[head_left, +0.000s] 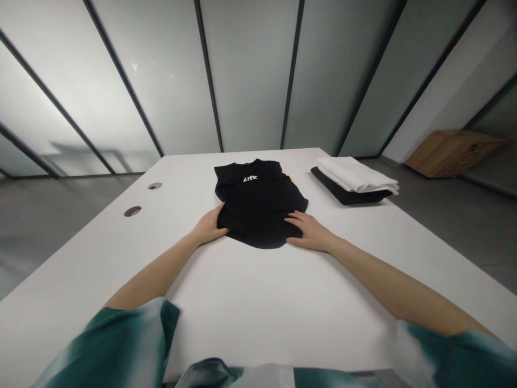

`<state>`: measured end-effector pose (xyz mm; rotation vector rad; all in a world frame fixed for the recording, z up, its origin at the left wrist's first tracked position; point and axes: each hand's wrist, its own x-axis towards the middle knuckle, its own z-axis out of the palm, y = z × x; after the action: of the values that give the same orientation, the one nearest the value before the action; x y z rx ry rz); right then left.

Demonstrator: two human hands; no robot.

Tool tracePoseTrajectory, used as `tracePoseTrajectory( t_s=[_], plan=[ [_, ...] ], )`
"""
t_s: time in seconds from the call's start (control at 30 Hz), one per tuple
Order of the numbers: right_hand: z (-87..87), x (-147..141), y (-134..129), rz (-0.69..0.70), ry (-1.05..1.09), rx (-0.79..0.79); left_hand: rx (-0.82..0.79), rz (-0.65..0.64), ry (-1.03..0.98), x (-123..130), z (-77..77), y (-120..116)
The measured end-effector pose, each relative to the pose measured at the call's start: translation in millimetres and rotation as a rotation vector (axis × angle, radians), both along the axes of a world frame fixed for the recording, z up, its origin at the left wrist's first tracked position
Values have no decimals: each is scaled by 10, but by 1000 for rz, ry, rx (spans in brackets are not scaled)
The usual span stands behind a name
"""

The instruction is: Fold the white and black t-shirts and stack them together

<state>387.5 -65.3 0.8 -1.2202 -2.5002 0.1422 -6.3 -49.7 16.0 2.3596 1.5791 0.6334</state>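
A black T-shirt (258,207) with small white lettering on its chest lies on the white table in front of me, its neck end pointing away. Its sleeves look folded inward, and a bit of yellow shows at the right edge. My left hand (209,225) touches the lower left edge of the shirt, thumb and forefinger wide apart; the other fingers are partly hidden. On the lower right part of the shirt rests my right hand (309,231), open, its fingers spread over the cloth and the thumb near the hem.
At the right, folded white cloth (355,173) lies on folded black cloth (343,195). The white table (258,302) has two round holes at its left. Frosted glass panels (250,75) stand behind it, and a wooden cabinet (448,153) is at the far right.
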Motion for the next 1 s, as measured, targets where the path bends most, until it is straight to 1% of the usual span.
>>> tracePoseTrajectory(
  t_s=[0.1, 0.17, 0.23, 0.3, 0.33, 0.37, 0.47, 0.53, 0.6, 0.73, 0.77, 0.83, 0.93, 1.0],
  plan=[
    [-2, 2, 65, -7, 40, 95, -10, 55, -37, 8, -10, 25],
    [19, 23, 106, -69, 52, 144, 11, 58, -41, 9, -10, 39],
    [48, 55, 127, -162, 63, 173, 44, 66, -29, 13, -4, 44],
    [76, 88, 123, -222, 96, 163, 64, 98, -34, 21, 10, 38],
    [87, 100, 112, -216, 115, 142, 66, 119, -50, 25, 19, 32],
    [95, 106, 98, -181, 130, 114, 63, 143, -75, 28, 27, 25],
    [89, 91, 63, 6, 132, 56, 15, 192, -191, 32, 48, 13],
    [66, 67, 66, 65, 117, 64, -16, 208, -263, 31, 54, 19],
    [41, 49, 91, 32, 121, 82, -11, 230, -296, 32, 57, 36],
    [18, 49, 140, -129, 230, 116, 27, 281, -297, 51, 63, 65],
    [18, 52, 142, -166, 275, 116, 28, 274, -289, 56, 66, 62],
    [19, 57, 134, -216, 363, 92, 16, 218, -246, 67, 69, 37],
    [18, 65, 116, -234, 463, 42, -1, 105, -105, 85, 66, -24],
    [15, 68, 110, -235, 499, 30, 22, 91, 7, 103, 55, -53]
  ],
)
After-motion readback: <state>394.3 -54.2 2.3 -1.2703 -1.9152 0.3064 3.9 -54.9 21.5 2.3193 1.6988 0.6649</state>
